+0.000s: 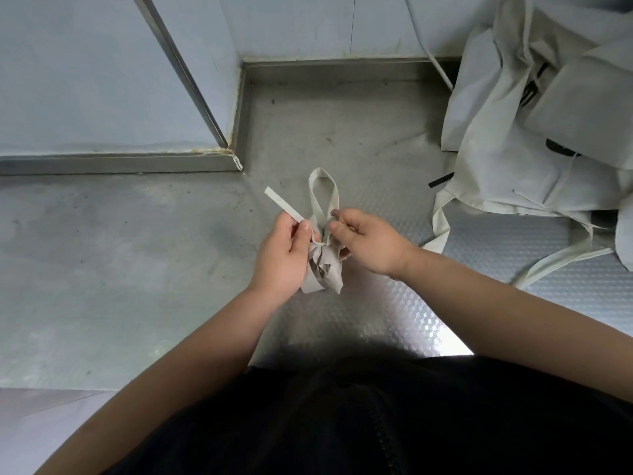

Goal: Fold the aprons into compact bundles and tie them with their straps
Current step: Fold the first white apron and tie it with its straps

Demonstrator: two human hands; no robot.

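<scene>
A small off-white apron bundle (pixel 323 265) hangs between both hands above the steel counter (pixel 137 269). My left hand (pixel 286 255) grips the bundle's left side and pinches a flat strap end (pixel 282 204) that sticks up to the left. My right hand (pixel 366 240) pinches the base of a strap loop (pixel 323 190) that stands up from the bundle's top. The bundle's middle is partly hidden by my fingers.
A heap of loose off-white aprons (pixel 534 132) lies at the right, with long straps (pixel 442 224) trailing toward the centre. Wall panels (pixel 85 73) and a raised steel ledge (pixel 120 162) close off the left and back. My dark clothing fills the bottom.
</scene>
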